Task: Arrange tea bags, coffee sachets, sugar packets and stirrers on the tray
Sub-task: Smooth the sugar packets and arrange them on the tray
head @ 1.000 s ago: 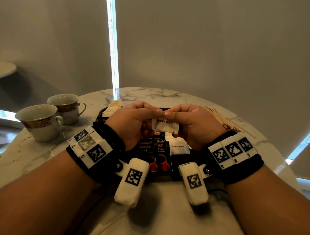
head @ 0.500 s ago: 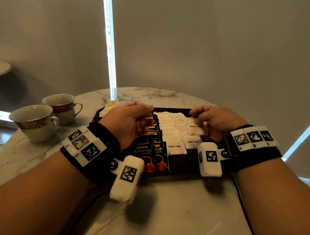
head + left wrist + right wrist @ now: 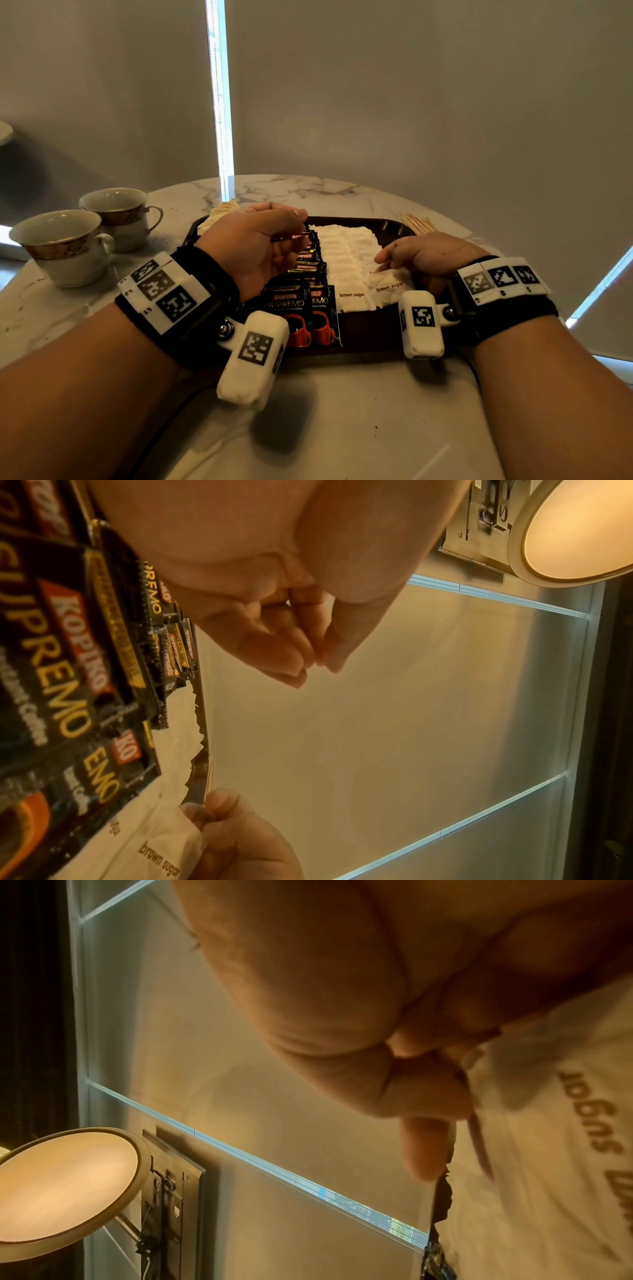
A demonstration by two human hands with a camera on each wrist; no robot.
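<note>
A dark brown tray (image 3: 363, 334) holds a column of black coffee sachets (image 3: 287, 303) and rows of white sugar packets (image 3: 342, 253). My right hand (image 3: 382, 258) pinches one brown sugar packet (image 3: 390, 286) by its far edge and has it low at the near right end of the sugar rows. The right wrist view shows that packet (image 3: 548, 1123) under my thumb and finger. My left hand (image 3: 294, 231) hovers over the coffee sachets with its fingers curled. In the left wrist view the left hand (image 3: 313, 666) holds nothing, thumb tip against fingertips.
Wooden stirrers (image 3: 416, 221) lie on the marble table (image 3: 342, 411) beyond the tray's right corner. Pale tea bags (image 3: 219, 214) sit at the tray's far left corner. Two cups (image 3: 61, 246) (image 3: 116, 212) stand to the left. A wall is close behind the table.
Both hands held one sugar packet up over the tray. The left hand let go and stayed over the coffee sachets. The right hand carried the packet right and down to the near sugar row.
</note>
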